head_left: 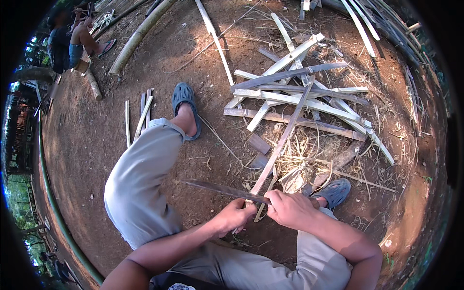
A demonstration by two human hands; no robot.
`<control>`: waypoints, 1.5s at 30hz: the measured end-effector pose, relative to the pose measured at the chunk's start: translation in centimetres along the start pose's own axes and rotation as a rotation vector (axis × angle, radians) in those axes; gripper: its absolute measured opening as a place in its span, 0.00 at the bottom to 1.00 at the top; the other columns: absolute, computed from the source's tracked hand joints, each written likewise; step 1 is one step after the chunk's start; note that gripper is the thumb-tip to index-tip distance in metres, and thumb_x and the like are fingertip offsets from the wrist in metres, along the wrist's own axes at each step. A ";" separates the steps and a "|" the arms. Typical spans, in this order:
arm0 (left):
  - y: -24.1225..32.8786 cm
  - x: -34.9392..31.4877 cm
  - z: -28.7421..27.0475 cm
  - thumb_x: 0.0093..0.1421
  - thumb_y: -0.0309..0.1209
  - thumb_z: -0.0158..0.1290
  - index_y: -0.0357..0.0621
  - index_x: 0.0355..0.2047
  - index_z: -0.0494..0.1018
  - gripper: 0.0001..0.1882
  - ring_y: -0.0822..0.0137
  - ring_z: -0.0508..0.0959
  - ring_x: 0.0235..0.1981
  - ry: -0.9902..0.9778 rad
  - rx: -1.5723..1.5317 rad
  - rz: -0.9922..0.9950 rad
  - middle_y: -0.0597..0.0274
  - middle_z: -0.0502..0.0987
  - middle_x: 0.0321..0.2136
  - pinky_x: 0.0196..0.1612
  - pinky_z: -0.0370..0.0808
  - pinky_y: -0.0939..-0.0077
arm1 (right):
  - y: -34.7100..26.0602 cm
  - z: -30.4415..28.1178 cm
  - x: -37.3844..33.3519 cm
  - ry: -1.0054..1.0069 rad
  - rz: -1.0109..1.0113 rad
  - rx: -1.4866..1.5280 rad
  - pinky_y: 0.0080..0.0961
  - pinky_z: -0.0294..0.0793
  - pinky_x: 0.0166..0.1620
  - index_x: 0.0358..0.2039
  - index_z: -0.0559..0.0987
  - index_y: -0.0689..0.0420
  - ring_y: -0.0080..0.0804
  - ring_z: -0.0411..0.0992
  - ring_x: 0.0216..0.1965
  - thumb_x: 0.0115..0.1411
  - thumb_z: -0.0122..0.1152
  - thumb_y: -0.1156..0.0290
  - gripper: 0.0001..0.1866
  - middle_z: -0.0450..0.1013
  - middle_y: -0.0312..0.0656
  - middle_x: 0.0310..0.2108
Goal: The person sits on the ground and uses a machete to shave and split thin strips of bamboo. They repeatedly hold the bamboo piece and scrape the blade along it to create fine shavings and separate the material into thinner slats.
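My right hand (293, 210) is closed around the handle end of a long dark-bladed knife (215, 187), its handle hidden by the fingers. The blade points left and lies across a long bamboo strip (281, 141) close to the strip's near end. That near end is in my left hand (235, 215), whose fingers are closed round it just below the blade. From there the strip slants away and to the right, its far part over a heap of split bamboo strips (299, 99) on the ground.
Thin shavings (302, 162) lie between the heap and my right clog (334, 192). My left clog (185, 104) rests on bare soil. A few short strips (143, 116) are left of it. Bamboo poles (140, 37) lie farther off; another person (72, 41) sits at far left.
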State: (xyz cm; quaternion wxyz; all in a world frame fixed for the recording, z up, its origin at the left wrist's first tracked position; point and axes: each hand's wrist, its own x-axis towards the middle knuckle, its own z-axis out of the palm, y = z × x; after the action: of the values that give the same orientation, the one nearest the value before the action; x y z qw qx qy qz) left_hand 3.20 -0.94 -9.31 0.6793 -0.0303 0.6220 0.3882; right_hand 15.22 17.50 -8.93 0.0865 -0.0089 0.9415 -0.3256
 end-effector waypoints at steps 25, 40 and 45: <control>0.4 -1.0 2.0 0.67 0.30 0.52 0.37 0.40 0.70 0.08 0.73 0.70 0.24 0.247 0.311 0.162 0.60 0.71 0.22 0.31 0.71 0.72 | 11.4 -1.3 3.1 0.222 0.482 -0.279 0.46 0.78 0.32 0.36 0.73 0.57 0.52 0.79 0.29 0.57 0.68 0.65 0.14 0.78 0.48 0.29; -1.6 -1.7 0.8 0.70 0.45 0.53 0.44 0.36 0.68 0.17 0.78 0.65 0.21 0.173 0.003 0.053 0.73 0.66 0.20 0.24 0.64 0.77 | 17.1 -3.5 6.5 0.341 0.709 -0.083 0.53 0.80 0.38 0.38 0.76 0.66 0.58 0.80 0.31 0.70 0.49 0.64 0.16 0.78 0.59 0.27; -3.6 -1.5 0.1 0.70 0.49 0.52 0.43 0.32 0.68 0.21 0.78 0.66 0.20 0.159 0.106 0.059 0.72 0.66 0.18 0.24 0.64 0.76 | 15.1 -0.4 4.6 0.308 0.349 -0.394 0.45 0.84 0.31 0.38 0.72 0.62 0.52 0.81 0.27 0.67 0.57 0.63 0.14 0.78 0.52 0.25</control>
State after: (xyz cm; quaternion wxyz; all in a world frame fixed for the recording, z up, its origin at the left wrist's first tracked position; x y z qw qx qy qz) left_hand 5.41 -4.14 -9.60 0.6168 -0.0070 0.6942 0.3709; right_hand 11.23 29.28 -18.64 -0.0063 0.1858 0.9759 -0.1144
